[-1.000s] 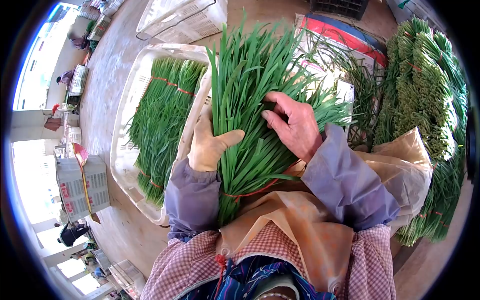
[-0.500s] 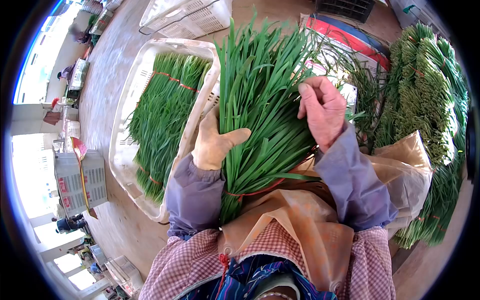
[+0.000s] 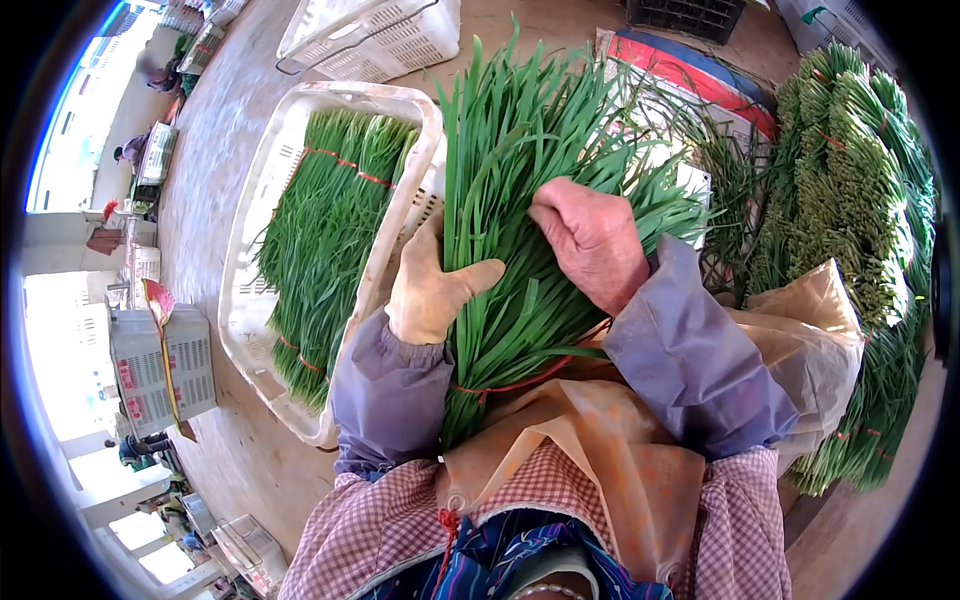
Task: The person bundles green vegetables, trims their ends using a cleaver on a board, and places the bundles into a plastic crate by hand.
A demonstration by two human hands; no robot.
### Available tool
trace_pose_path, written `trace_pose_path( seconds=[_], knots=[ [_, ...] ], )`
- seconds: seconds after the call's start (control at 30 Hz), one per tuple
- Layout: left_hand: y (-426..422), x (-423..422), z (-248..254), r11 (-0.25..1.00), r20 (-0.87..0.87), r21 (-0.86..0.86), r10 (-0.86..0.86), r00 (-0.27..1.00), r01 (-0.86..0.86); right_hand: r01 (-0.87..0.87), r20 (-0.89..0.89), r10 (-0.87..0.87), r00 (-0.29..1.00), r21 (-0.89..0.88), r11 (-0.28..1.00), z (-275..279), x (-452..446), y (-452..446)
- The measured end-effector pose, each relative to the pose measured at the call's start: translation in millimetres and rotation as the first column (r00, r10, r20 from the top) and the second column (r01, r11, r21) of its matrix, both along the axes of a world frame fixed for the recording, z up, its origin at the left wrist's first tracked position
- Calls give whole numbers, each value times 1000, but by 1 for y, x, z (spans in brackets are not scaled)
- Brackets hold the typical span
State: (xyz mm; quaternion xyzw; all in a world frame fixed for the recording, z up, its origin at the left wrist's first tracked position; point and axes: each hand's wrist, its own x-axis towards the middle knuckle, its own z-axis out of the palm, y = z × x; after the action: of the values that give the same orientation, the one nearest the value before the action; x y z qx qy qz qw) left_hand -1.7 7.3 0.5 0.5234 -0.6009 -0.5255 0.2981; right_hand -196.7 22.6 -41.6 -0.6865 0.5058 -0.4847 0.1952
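Note:
A large bunch of garlic chives [image 3: 500, 150] lies upright against my apron, its leaves fanning out away from me. A red tie [image 3: 520, 383] loops round its lower end. My left hand [image 3: 432, 285], in a pale glove, grips the bunch's left side with the thumb across the leaves; its other fingers are hidden behind them. Bare and closed in a pinch, my right hand [image 3: 590, 240] is among the leaves at the middle of the bunch. Its fingertips are partly hidden, but they appear closed on a few chive leaves.
A white plastic crate [image 3: 335, 95] at the left holds tied chives [image 3: 330, 220]. Another white crate [image 3: 385, 40] stands behind it. Stacked chive bundles [image 3: 845, 180] are at the right, near loose leaves [image 3: 735, 165] and brown plastic sheeting [image 3: 800, 320]. A black crate [image 3: 685, 15] is at the back.
My right hand has moved left and slightly down, from the bunch's right edge into its middle, and its fingers have closed. Leaves on the right now spread further outward. My left hand stays put.

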Motion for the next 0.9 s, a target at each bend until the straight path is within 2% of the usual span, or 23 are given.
trace_pose_path(
  seconds=[0.07,0.13,0.2,0.23,0.3,0.33,0.37,0.4,0.47,0.53,0.73,0.83,0.9],
  knots=[
    [0,1,-1,1000,-21,8,-1,1000,1,247,14,-248,969,-116,962,-7,-8,-5],
    [0,1,-3,1000,-45,1,0,999,0,361,119,-375,919,122,924,-11,-38,-9],
    [1,0,-5,999,-23,-43,-7,1000,6,476,-101,-500,860,-192,858,0,-58,-6],
    [1,-1,-4,999,22,-51,-11,1000,12,473,-317,-596,738,-388,791,19,-60,-1],
    [0,-6,2,999,135,-46,-15,991,21,219,-246,-334,910,-399,890,20,-49,12],
    [-1,-7,5,999,205,-33,-16,979,23,81,-294,-203,934,-379,922,21,-37,20],
    [-2,-7,2,999,143,-48,-13,990,21,-60,-335,-62,940,-342,938,21,-24,27],
    [-3,-4,-4,998,82,-64,-12,997,17,-197,-444,67,893,-254,947,18,-11,36],
    [-4,-4,-5,999,-62,-26,28,998,-30,-191,-502,175,847,21,981,-1,-2,51],
    [1,-3,-2,989,-216,101,131,967,-112,-166,-436,177,882,63,984,-11,-4,67],
    [4,-9,4,993,-159,79,96,983,-85,-92,-387,91,918,16,996,-20,-6,75],
    [5,-12,3,996,-162,39,85,983,-80,-36,-48,35,998,-24,999,-13,-9,66],
    [8,-14,3,996,-153,26,86,985,-83,28,173,-20,985,-46,999,-6,-6,51]
  ],
)
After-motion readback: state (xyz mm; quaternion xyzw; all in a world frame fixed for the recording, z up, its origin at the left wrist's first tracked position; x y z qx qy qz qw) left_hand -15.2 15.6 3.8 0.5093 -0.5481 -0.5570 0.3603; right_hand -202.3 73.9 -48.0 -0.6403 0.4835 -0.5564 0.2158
